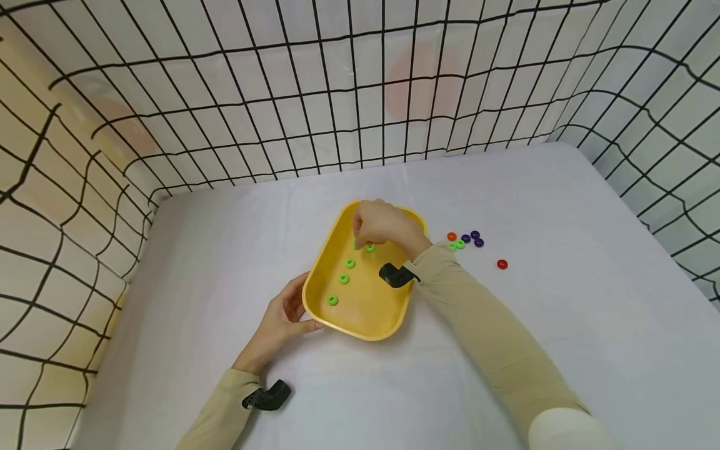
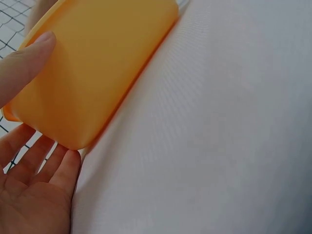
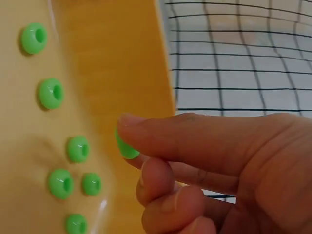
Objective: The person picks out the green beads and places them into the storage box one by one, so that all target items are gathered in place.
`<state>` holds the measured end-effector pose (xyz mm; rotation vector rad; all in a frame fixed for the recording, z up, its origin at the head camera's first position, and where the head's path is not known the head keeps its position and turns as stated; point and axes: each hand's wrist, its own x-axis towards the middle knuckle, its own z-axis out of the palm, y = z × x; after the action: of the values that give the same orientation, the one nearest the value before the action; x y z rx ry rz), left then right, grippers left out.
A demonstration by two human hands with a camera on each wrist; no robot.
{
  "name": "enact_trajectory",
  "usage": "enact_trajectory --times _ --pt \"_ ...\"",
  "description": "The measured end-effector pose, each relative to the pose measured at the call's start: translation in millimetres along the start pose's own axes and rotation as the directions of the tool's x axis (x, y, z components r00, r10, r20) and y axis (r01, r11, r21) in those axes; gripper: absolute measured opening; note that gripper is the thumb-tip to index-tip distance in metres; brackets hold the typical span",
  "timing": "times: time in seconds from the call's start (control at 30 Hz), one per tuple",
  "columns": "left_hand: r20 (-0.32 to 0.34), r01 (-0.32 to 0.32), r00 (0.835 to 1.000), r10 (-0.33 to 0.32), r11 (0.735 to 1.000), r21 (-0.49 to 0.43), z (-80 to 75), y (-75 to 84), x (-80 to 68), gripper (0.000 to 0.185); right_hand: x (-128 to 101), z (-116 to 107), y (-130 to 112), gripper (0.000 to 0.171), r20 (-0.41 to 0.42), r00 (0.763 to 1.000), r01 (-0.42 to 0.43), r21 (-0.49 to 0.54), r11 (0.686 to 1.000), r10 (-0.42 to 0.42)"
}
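- Left hand at the near-left corner of the yellow tray: fingers loosely spread and straight, thumb along the tray's outer wall, fingertips under its corner. Judged: steadying the tray so it doesn't slide on the bench. Palm faces the tray, forearm comes in from the lower left, black wrist camera on the sleeve.
- Tray sits mid-bench, long side angled; green beads lie in a loose line on its floor, apart from each other.
- Right hand reaches over the tray's far end, wrist bent down, fingers curled; the right wrist view shows thumb and forefinger pinching one green bead just above the tray floor, near the far wall. Other fingers are tucked under.
- Held low over the tray, likely so the bead lands beside the others rather than bouncing.
- Right of the tray, on the bench: small cluster of loose beads (orange, purple, green), touching or nearly so.
- One red bead lies apart, further right.
- Gridded sheet walls the bench behind and at both sides.
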<state>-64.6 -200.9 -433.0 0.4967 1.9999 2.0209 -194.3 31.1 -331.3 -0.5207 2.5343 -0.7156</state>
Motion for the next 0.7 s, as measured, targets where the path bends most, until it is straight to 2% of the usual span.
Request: enact_trajectory --times 0.1,0.23,0.37,0.7 --pt "0.0 0.007 1.0 -0.007 1.0 -0.002 0.1 0.3 0.0 0.086 9.0 7.7 -0.3 0.012 0.049 0.999 -0.017 -0.064 0.998 0.02" --pt "0.004 0.014 1.0 -0.014 1.0 -0.007 0.4 0.9 0.0 0.086 14.8 15.5 -1.0 0.014 0.068 0.993 -0.083 -0.146 0.986 0.094" --pt "0.004 0.009 1.0 -0.009 1.0 -0.006 0.6 1.0 0.6 0.085 16.0 21.6 -1.9 0.017 0.08 0.986 -0.134 -0.173 0.976 0.149" --pt "-0.005 0.004 1.0 -0.004 1.0 -0.009 -0.1 1.0 0.0 0.086 16.3 31.7 -1.7 0.023 0.061 0.987 -0.137 -0.197 0.971 0.151"
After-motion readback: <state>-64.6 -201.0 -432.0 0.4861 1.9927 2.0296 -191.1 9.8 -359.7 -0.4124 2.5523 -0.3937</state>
